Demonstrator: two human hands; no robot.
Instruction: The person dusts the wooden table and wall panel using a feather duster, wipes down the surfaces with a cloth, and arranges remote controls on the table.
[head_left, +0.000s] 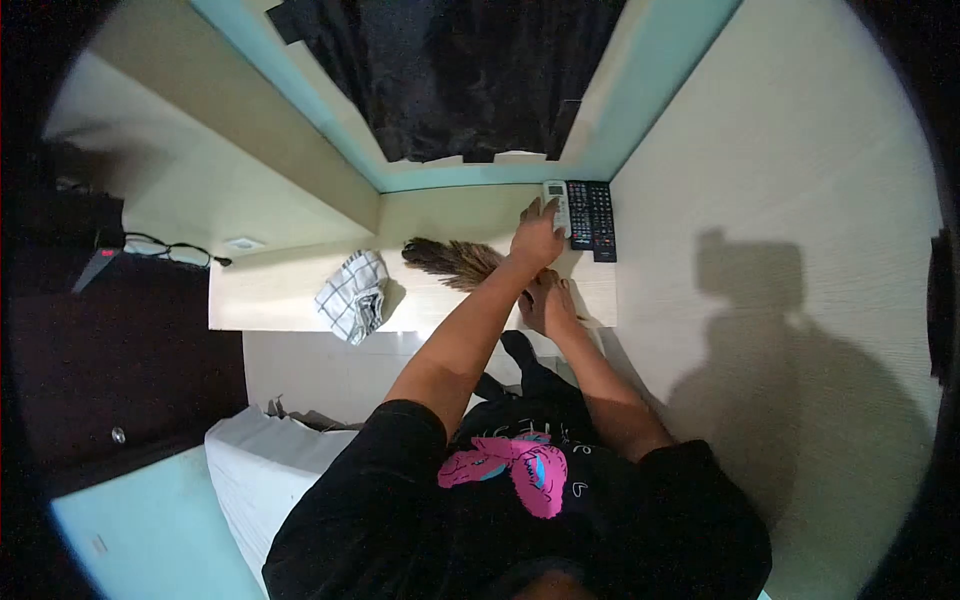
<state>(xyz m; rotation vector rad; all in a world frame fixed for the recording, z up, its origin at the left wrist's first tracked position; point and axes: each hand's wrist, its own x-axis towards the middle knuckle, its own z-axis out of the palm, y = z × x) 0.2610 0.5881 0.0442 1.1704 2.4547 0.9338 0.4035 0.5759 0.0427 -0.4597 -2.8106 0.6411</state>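
Observation:
My left hand (540, 240) reaches across to the white remote control (557, 192), its fingers at the remote's lower part and left side. The remote lies on the pale shelf (440, 215) beside two black remote controls (591, 215). Below the left hand, my right hand (547, 303) is closed near the shelf's front edge, at the handle end of a brown feather duster (455, 262). The duster's feathers point left along the shelf. My left forearm hides part of the duster, and most of its handle is out of sight.
A checked white cloth (352, 297) lies bunched over the shelf's front edge at left. Eyeglasses (172, 246) rest farther left. A dark panel (450, 75) in a light-blue frame rises behind the shelf. A pale wall (780, 180) bounds the right side. White bedding (265, 470) is lower left.

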